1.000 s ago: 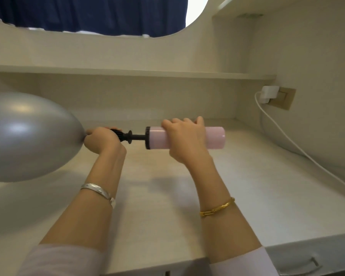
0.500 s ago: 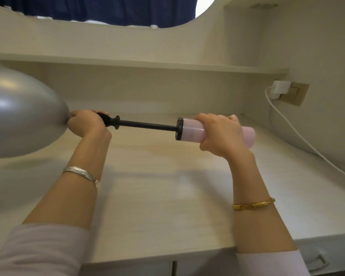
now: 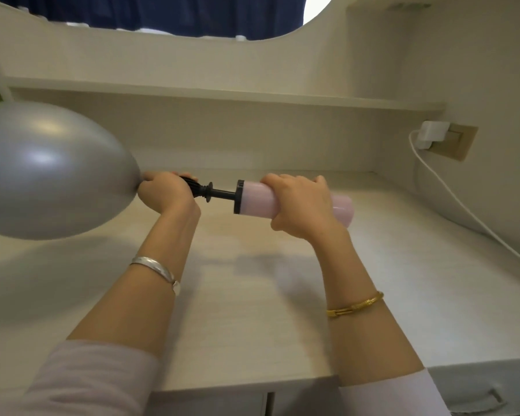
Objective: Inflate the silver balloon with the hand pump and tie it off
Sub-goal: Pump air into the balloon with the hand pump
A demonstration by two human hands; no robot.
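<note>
Showing a silver balloon (image 3: 42,169) largely inflated, an egg-shaped body with a smooth, glossy skin that carries soft white highlights, its wide end cut off by the left edge of the view and its narrow end tapering rightward to the neck. It hangs above the left part of the tabletop (image 3: 252,295), a pale surface with a faint wood-grain pattern, and casts a broad grey shadow there. The left hand (image 3: 165,190) is curled tight around the balloon neck and the black ribbed nozzle end of the hand pump (image 3: 258,201); the neck itself is hidden inside the fist. The pump lies horizontally in the air between the hands: a black ribbed nozzle, a small black flange, a short length of exposed black rod, a black collar, and a matt pale pink cylindrical barrel with a rounded far end. The right hand (image 3: 300,205) wraps around the barrel from above, fingers curled over its top. A plain silver bangle (image 3: 155,267) circles the left wrist and a gold bracelet (image 3: 354,304) the right; pale sleeves cover both forearms near the bottom edge. Behind runs a cream shelf (image 3: 222,94), with a dark blue curtain (image 3: 162,13) above. On the right wall a white plug (image 3: 431,135) sits in a beige socket plate, its white cable (image 3: 463,205) trailing down to the right.
</note>
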